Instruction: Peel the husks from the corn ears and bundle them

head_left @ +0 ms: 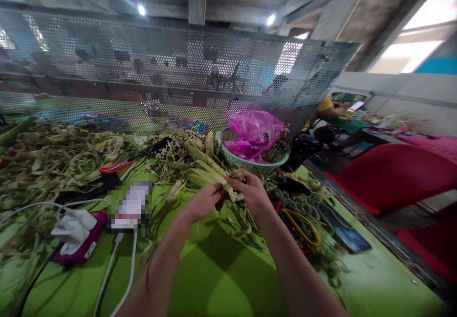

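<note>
Table (pixel 221 279): green top, bare along the near edge and littered with plant scraps everywhere else.
Screen (pixel 143 69): perforated metal sheet standing along the table's far edge.
Husk heap (pixel 53 160): dry and green husks piled from the left edge across to the middle, against the screen.
Red chair (pixel 389 174): off the table's right edge.
Co-worker (pixel 326 107): yellow sleeve, seated beyond the far right corner.
Basket (pixel 250 166): pale green mesh, near the far edge right of centre, with a pink plastic bag (pixel 255 131) bunched inside.
Corn ear (pixel 203 172): in its husk, lying in the middle of the table just in front of the basket, its near tip between the two hands.
Left hand (pixel 203 203): fingers curled shut, pinching husk leaves at the ear's tip.
Right hand (pixel 252 193): clasped on the same tip from the other side, almost touching the left.
Phone (pixel 130 207): flat towards the left edge, cable attached.
Power bank (pixel 84 248): purple, beside the phone, with a white charger (pixel 73 226) on top.
Yellow loop (pixel 303 224): among scraps near the right edge.
</note>
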`<state>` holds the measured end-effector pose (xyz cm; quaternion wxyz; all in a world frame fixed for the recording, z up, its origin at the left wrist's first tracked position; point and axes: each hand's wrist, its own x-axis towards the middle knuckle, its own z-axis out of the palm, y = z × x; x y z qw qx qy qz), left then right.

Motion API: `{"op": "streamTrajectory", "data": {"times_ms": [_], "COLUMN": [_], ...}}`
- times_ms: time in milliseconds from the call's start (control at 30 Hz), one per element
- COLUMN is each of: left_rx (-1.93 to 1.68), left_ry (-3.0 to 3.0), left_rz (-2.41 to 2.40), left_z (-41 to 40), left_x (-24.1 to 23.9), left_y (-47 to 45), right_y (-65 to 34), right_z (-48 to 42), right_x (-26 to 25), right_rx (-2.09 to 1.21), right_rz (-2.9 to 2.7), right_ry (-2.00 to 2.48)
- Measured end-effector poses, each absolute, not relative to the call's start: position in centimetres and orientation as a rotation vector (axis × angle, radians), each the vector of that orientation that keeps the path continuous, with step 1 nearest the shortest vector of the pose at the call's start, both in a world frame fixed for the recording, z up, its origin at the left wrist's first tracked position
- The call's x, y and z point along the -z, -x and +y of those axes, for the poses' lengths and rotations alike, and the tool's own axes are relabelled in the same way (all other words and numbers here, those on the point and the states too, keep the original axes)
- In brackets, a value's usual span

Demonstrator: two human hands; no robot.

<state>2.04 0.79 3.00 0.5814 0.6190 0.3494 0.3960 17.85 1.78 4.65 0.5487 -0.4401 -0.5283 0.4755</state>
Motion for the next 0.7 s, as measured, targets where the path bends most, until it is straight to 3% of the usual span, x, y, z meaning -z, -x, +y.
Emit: {"op": "streamTrajectory", "data": {"times_ms": [267,500,700], "left_rx": [-0.932,-1.43,-1.594], "left_ry": [-1.565,-0.747,-0.439], "left_rz": [0.854,0.819,0.612], "left_z": [0.4,1.9,2.9], "left_x": [-3.6,-3.1,-3.2], "left_y": [-2.2,-1.1,0.2], "right_y": [-17.5,-17.1,-15.7], "right_z": [1.7,1.6,1.1], "right_x": [-4.6,-4.6,-4.2], "right_rx": [-1.146,-1.167,-1.366], "right_rz": [-1.331,-1.326,-1.647], "right_ry": [1.072,1.055,1.039]}}
